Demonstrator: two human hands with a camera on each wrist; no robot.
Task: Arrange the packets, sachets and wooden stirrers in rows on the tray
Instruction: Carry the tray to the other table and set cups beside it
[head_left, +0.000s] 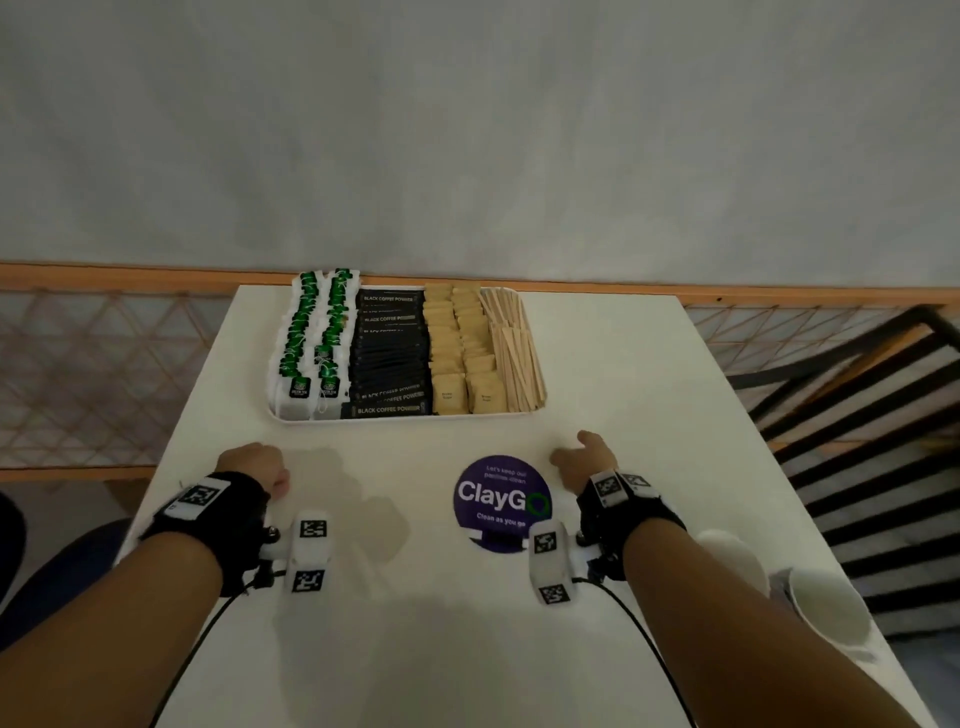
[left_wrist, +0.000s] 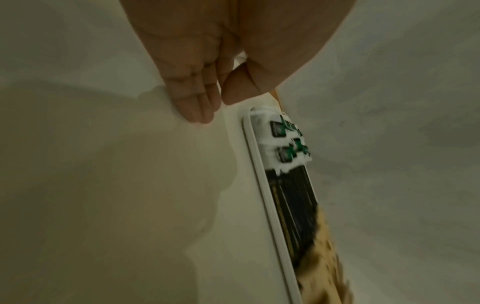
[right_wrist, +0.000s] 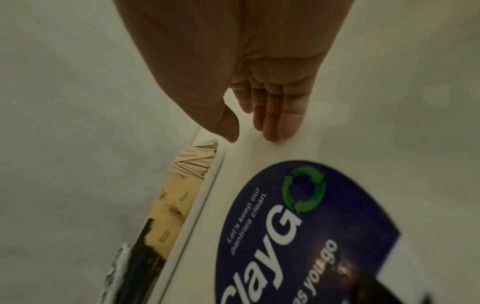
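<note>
White tray (head_left: 283, 417): sits at the far middle of the pale table (head_left: 597, 364); filled side by side in rows
Tea bags (head_left: 311, 332): two rows with green tags at the tray's left end
Coffee sachets (head_left: 389, 358): black, stacked in a row just right of the tea bags
Sugar packets (head_left: 462, 353): tan, two rows, right of the coffee
Wooden stirrers (head_left: 514, 353): heaped along the tray's right end
Left hand (head_left: 257, 465): near side of the tray, apart from it; fingers (left_wrist: 197, 102) loosely curled, holding nothing
Right hand (head_left: 584, 462): beside the purple round sticker (head_left: 501, 501); fingers (right_wrist: 275, 115) relaxed, straight, together, empty
Cups (head_left: 810, 603): white, at the table's near right edge
</note>
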